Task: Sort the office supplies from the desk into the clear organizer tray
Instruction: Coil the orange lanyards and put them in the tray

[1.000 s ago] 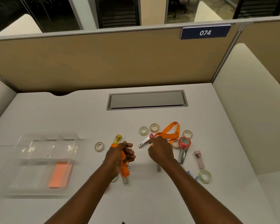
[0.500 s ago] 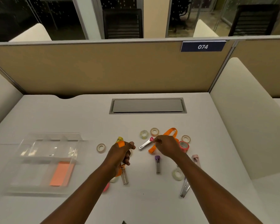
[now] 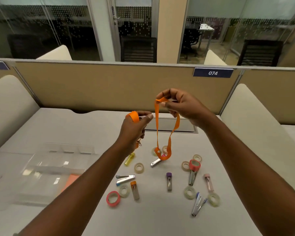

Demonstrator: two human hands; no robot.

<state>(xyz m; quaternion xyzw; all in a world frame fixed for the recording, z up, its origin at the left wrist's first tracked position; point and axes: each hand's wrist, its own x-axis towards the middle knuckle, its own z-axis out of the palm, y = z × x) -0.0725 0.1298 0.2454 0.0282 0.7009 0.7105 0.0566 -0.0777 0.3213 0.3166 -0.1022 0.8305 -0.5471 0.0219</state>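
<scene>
Lifting orange lanyard (image 3: 167,133) off desk (image 3: 92,126) now, both hands raised, L hand (image 3: 134,128) & R hand (image 3: 182,106) grip pinching it.

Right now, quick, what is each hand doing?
Left hand: closed, holding one end of the orange lanyard, wrapped over a finger.
Right hand: closed, pinching the lanyard's other end, raised above the desk.

Grey desk (image 3: 78,126) bears clear tray (image 3: 41,172), tape rolls (image 3: 139,168), staplers (image 3: 198,204), apparently lead tubes (image 3: 169,181).
</scene>
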